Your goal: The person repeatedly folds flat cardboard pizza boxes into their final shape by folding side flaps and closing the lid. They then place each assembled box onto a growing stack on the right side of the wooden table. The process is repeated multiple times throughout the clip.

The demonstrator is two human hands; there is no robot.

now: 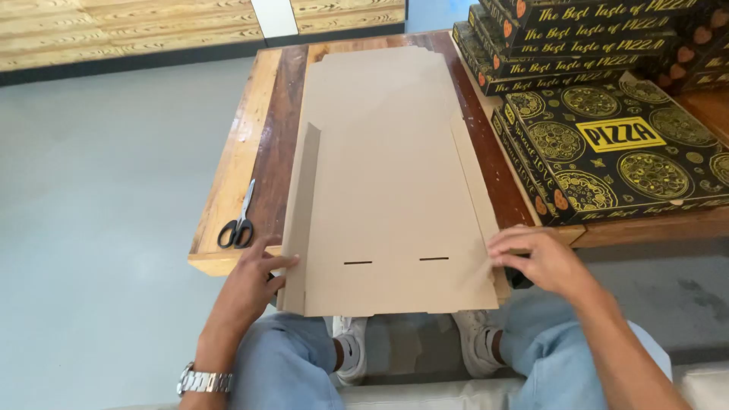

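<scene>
A flat brown cardboard box blank (387, 190) lies lengthwise on a wooden table (243, 144), its near end hanging over the table's front edge. Two short slots are cut near that end. My left hand (254, 277) grips the blank's left side flap, which stands partly folded up. My right hand (535, 258) presses its fingers on the right side flap near the front corner. A metal watch sits on my left wrist.
Black-handled scissors (239, 220) lie on the table's left strip. Folded black boxes with gold ornament (607, 144) are stacked at the right, with more piled behind (577, 38). A grey floor spreads to the left. My knees and white shoes show below.
</scene>
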